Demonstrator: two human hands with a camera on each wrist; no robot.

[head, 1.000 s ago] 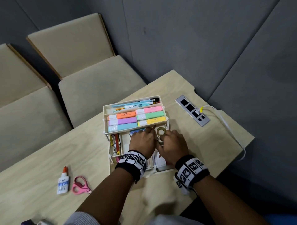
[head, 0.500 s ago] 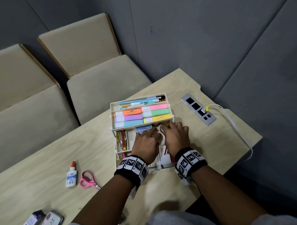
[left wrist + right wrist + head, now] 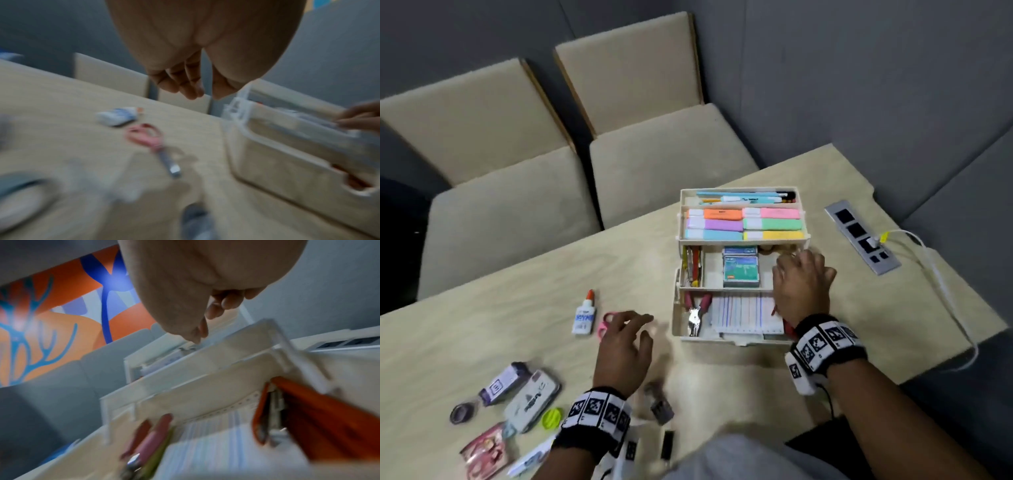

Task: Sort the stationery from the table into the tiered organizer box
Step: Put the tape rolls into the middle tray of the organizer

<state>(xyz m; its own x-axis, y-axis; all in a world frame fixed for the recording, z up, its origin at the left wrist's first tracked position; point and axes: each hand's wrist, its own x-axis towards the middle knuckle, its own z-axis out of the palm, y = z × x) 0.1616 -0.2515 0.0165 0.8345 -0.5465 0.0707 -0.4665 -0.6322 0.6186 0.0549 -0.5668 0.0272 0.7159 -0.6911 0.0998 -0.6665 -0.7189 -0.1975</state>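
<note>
While left hand (image 3: 621,349) hovers slack, right hand (image 3: 802,284) loosely curled over glossy plastic organizer (image 3: 739,341), grasp unclear

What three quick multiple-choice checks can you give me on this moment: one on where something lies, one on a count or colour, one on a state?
1. Where do the pink scissors lie?
A. On the table, left of the organizer box
B. In the box's top tier
C. On a chair

2. How many highlighters lie in the second tier from the top?
A. Three
B. Six
C. Nine

3. What is the left hand doing?
A. Gripping the glue bottle
B. Hovering open over the table, holding nothing
C. Resting inside the box

Answers:
1 A: the head view shows the scissors on the table beside the glue bottle, partly behind the left hand.
2 B: two rows of three, orange, purple, blue, then pink, green, yellow.
3 B: the left wrist view shows loose fingers with nothing between them.
</note>
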